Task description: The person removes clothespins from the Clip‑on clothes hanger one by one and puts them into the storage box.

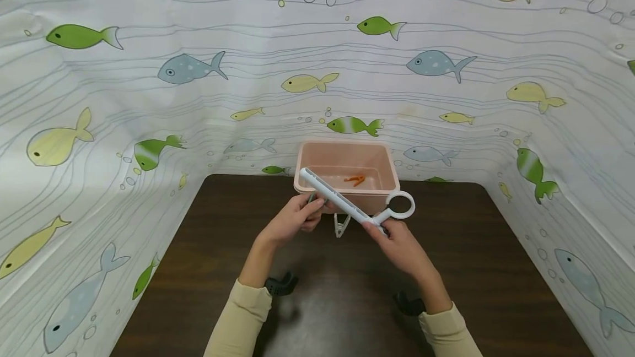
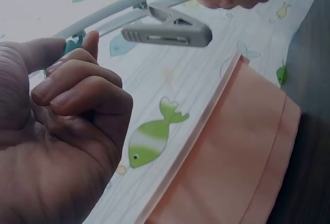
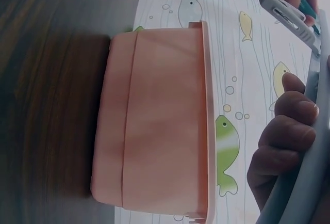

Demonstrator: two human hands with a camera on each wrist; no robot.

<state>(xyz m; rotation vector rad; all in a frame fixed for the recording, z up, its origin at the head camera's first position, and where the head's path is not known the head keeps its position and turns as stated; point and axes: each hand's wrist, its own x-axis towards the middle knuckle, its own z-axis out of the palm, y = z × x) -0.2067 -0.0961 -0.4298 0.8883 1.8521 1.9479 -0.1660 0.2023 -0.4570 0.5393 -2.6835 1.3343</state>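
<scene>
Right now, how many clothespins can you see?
3, maybe more hidden: a grey clothespin hanging from the hanger bar, a teal one at the left hand, an orange one in the pink tub.

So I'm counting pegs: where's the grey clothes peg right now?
In the head view the grey clothes peg hangs under the white hanger bar, between both hands, just in front of the pink tub.

Head camera looking forward and down from above table [image 1: 496, 269], mid-range. Left wrist camera sitting close behind left hand [image 2: 56, 146], facing pink bin [image 2: 242, 157]. Right wrist camera viewing same pink bin side-on, close. All three sharing bin and fish-print backdrop [image 1: 446, 26].
</scene>
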